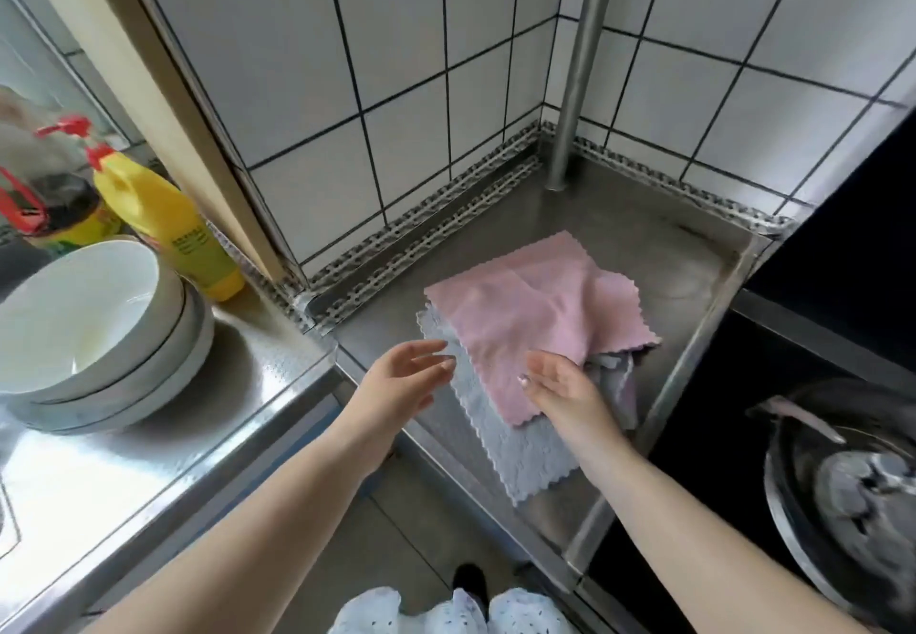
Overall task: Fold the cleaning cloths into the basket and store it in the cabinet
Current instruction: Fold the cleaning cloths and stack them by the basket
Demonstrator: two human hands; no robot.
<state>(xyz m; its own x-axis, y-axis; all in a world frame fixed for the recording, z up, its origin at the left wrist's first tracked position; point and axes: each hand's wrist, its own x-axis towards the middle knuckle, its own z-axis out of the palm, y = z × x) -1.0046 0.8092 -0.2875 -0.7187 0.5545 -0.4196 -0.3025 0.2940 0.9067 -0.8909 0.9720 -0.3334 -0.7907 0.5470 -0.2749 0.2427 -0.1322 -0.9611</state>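
A pink cleaning cloth point(535, 306) lies spread on top of a grey-blue cloth point(520, 455) on the steel counter point(644, 247) in the tiled corner. A third, darker grey cloth point(622, 375) peeks out under the pink one at the right. My left hand point(404, 380) hovers open just left of the cloths, fingers apart. My right hand point(562, 388) is open over the pink cloth's near edge, palm turned inward; whether it touches the cloth I cannot tell. No basket is in view.
A stack of white bowls point(99, 331) and a yellow spray bottle point(168, 222) stand on the left counter. A metal pipe point(577, 63) rises in the corner. A wok point(842, 485) sits on the black stove at the right.
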